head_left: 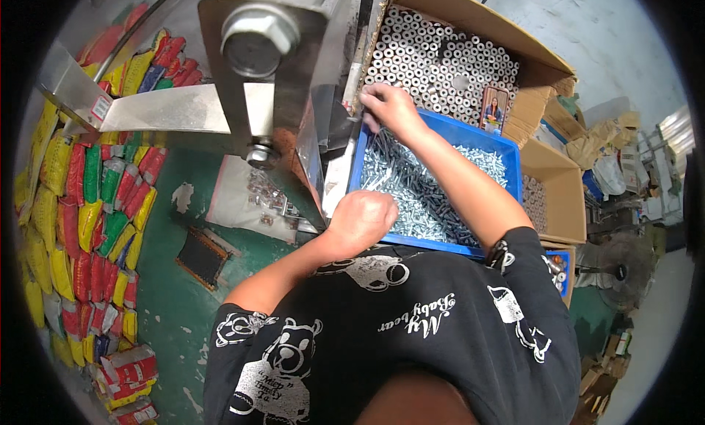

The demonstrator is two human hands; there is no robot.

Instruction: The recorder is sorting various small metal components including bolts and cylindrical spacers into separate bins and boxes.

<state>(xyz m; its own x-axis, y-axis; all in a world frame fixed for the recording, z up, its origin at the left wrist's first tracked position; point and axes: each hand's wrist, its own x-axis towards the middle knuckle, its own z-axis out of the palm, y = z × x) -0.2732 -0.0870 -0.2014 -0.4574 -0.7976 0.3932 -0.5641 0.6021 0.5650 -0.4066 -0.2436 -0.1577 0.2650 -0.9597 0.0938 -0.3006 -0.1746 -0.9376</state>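
A blue plastic tray (515, 172) full of loose screws (411, 205), some silvery and some dark, sits in front of me. At its near left corner my left hand (361, 221) is curled closed over the edge of the screws; what its fingers hold, if anything, is hidden. My right hand (393, 111) reaches over the tray to its far left corner, beside the upright metal machine (312, 142). Its thumb and fingers are bent together in a pinch, and I cannot make out what is between them.
Behind the tray stands a cardboard box (547, 102) of small ringed cylinders (440, 54), a phone (493, 109) resting on them. A large bolt head (258, 40) juts out at upper left. Coloured packets (88, 227) are stacked left; a fan (620, 271) stands right.
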